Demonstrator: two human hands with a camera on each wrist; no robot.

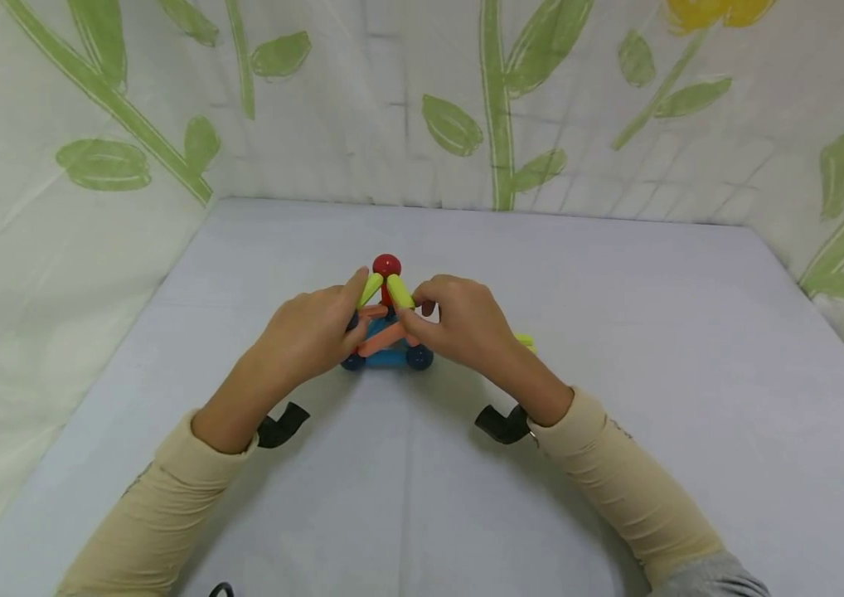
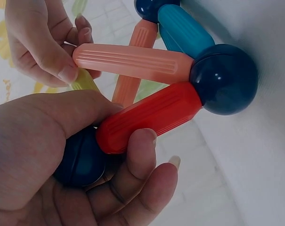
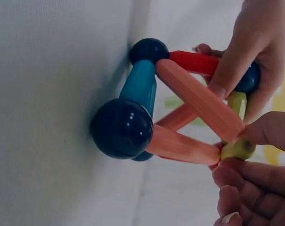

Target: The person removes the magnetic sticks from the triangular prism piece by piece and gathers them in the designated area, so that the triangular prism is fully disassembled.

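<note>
A magnetic building frame of rods and balls stands on the white table, between both hands. A red ball [image 1: 387,265] tops it, and dark blue balls [image 1: 419,357] sit at its base with a blue rod [image 1: 386,358] between them. My left hand [image 1: 310,332] grips a red rod [image 2: 149,117] by its upper end, beside a dark blue ball [image 2: 79,157] partly covered by the fingers. With thumb and fingers, my right hand [image 1: 463,323] pinches a yellow-green rod [image 3: 239,149]. The thumb tip is right at the end of a salmon rod [image 3: 201,101].
Yellow-green rods [image 1: 525,340] lie on the table [image 1: 691,373] behind the right wrist, partly hidden. Black wrist pieces [image 1: 283,424] jut inward from the sleeves. A white cloth [image 1: 362,124] painted with green plants closes off the back and sides.
</note>
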